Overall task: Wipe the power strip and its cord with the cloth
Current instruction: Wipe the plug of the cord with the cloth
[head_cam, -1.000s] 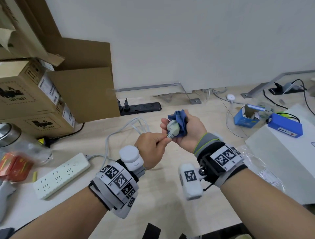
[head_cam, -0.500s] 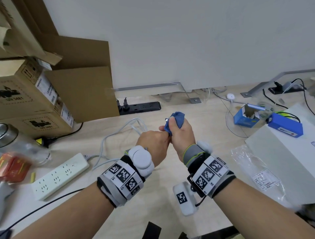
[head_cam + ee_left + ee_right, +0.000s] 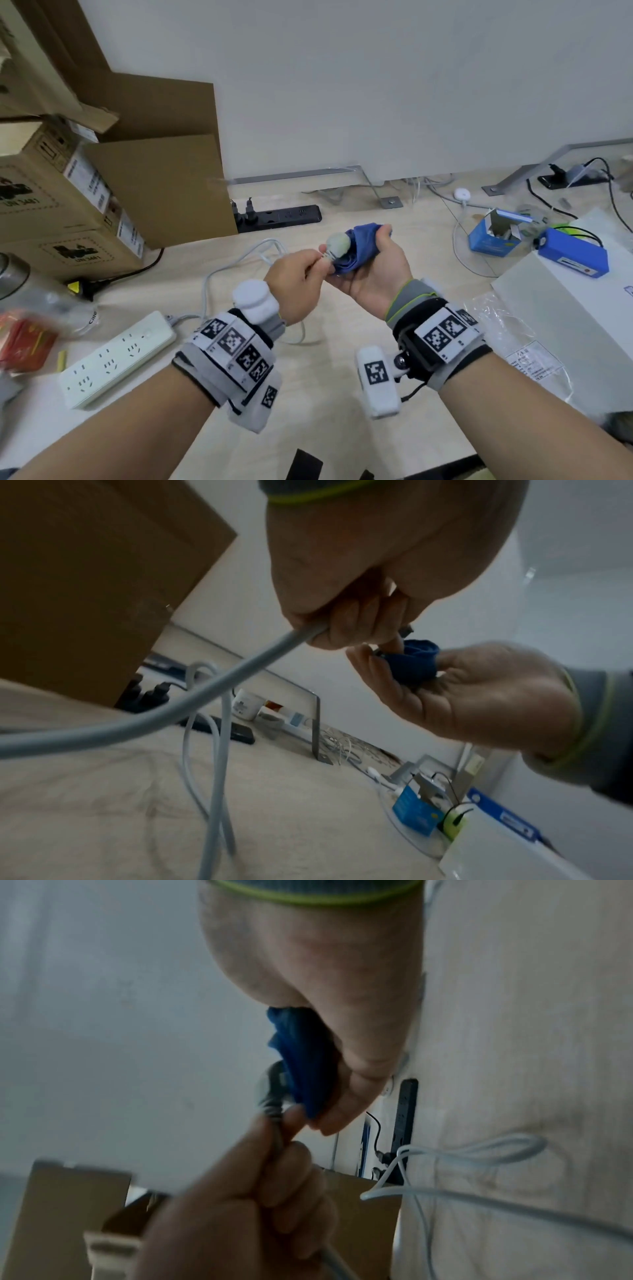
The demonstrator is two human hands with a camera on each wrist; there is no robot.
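A white power strip [image 3: 118, 358] lies on the table at the lower left. Its pale cord [image 3: 219, 274] loops over the table and rises to my hands. My left hand [image 3: 296, 287] grips the cord [image 3: 192, 693] just behind the round white plug [image 3: 338, 245]. My right hand [image 3: 371, 270], palm up, holds a bunched blue cloth [image 3: 359, 246] against the plug, fingers curled round the cloth [image 3: 416, 662]. In the right wrist view the cloth [image 3: 304, 1066] lies between thumb and palm, with the plug [image 3: 272, 1088] beside it.
Cardboard boxes [image 3: 68, 192] stand at the left. A black power strip [image 3: 281, 217] lies by the wall. A blue box [image 3: 493, 236], a blue battery pack [image 3: 572, 253] and a white case [image 3: 575, 308] are at the right. A plastic bag [image 3: 524, 356] lies near my right forearm.
Half a second ago my right hand was fisted over the plug with the cloth. Now it has turned palm up and the white plug shows again beside the cloth.
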